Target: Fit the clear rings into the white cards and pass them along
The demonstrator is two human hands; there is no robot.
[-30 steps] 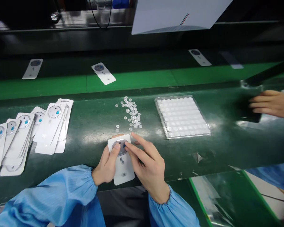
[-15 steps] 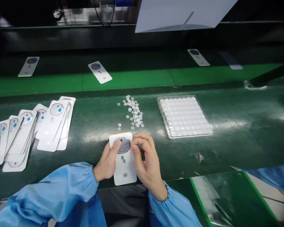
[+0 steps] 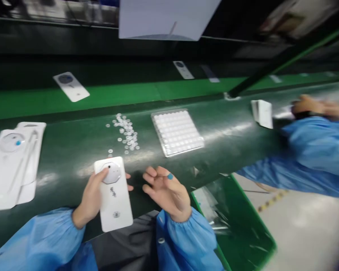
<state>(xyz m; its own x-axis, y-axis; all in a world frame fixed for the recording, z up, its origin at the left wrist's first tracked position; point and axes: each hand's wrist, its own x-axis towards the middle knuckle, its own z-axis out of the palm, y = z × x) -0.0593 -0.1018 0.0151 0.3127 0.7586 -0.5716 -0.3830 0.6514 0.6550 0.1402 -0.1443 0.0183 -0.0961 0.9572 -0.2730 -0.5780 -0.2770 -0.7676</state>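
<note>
My left hand [image 3: 90, 195] grips a white phone back cover [image 3: 116, 203] by its left edge, the thumb on the grey round camera area and fingertips showing past the right edge. Dark characters and a small emblem mark the cover. To its right, apart from it, my right hand [image 3: 169, 194] is raised with loosely bent, spread fingers. A small blue dot sticker [image 3: 170, 176] clings to one of those fingers. Beyond the cover lie small clear round pieces [image 3: 127, 132] in a loose heap. A clear tray [image 3: 167, 153] filled with rows of white round pieces lies further right.
Stacked white covers [image 3: 9, 169] lie at left, some with blue dots. More covers [image 3: 71, 87] lie on the green strip behind. A green bin [image 3: 243, 222] with clear plastic scraps stands lower right. A co-worker's blue sleeve [image 3: 322, 145] and blurred hands are at far right.
My right hand has moved off the cover to the right, and a blue dot now shows on its finger. My left hand keeps the cover. The view has turned right.
</note>
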